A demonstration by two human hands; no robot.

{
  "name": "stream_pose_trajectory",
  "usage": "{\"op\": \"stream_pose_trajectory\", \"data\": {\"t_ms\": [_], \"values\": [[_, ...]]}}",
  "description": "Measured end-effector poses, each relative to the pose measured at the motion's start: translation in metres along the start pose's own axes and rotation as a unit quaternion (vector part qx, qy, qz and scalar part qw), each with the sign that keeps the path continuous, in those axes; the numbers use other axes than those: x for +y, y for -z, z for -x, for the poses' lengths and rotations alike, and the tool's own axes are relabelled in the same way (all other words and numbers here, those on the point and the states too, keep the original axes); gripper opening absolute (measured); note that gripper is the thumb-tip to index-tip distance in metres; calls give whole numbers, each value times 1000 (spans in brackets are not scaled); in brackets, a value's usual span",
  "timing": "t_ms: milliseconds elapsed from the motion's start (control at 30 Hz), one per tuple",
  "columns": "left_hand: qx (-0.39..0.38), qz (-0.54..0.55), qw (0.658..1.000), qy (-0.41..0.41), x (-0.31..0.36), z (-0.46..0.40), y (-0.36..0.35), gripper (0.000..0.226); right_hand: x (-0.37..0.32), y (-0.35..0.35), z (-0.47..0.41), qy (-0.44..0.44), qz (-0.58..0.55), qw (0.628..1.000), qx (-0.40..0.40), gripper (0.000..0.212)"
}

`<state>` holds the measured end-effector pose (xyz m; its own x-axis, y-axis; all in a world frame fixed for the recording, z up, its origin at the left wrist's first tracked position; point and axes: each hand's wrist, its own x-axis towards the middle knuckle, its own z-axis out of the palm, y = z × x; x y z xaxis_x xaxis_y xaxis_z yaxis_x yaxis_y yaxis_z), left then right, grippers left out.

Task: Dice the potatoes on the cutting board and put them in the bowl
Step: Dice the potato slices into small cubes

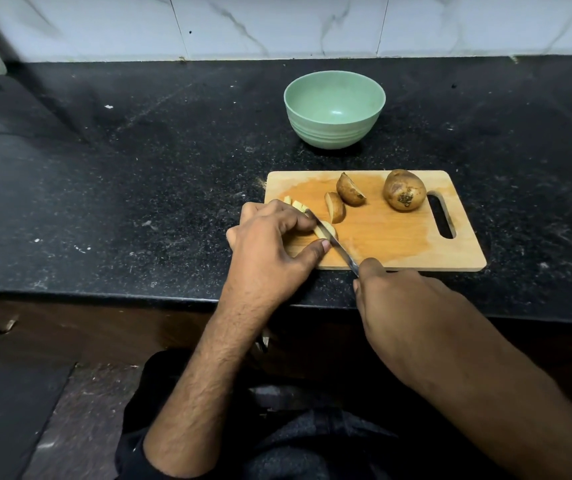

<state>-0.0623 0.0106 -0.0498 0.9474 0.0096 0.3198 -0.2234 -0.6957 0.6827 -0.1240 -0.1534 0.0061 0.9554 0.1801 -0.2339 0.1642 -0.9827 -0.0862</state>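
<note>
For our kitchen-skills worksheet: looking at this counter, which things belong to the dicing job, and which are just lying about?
Part of the job:
cutting board
whole potato
potato wedges
piece being cut
knife
green bowl
left hand
right hand

Just lying about:
white crumbs on the black counter

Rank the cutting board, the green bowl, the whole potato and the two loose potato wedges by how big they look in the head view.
1. cutting board
2. green bowl
3. whole potato
4. The two wedges: the back wedge looks slightly larger than the front wedge, but they are too close to rank firmly.
</note>
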Motion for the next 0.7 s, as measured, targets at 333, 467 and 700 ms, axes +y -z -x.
{"op": "stream_pose_trajectory", "data": {"t_ms": [333, 467, 700], "values": [[12, 8, 1000, 9, 2, 1, -3, 21, 17, 2, 23, 3, -21, 999, -40, 9], [11, -1, 1000, 9, 0, 1, -4, 22, 25, 4, 45, -19, -29, 996, -83, 20], [2, 3, 1000, 1, 1, 2, -3, 27, 42, 12, 58, -3, -55, 997, -63, 28]]}}
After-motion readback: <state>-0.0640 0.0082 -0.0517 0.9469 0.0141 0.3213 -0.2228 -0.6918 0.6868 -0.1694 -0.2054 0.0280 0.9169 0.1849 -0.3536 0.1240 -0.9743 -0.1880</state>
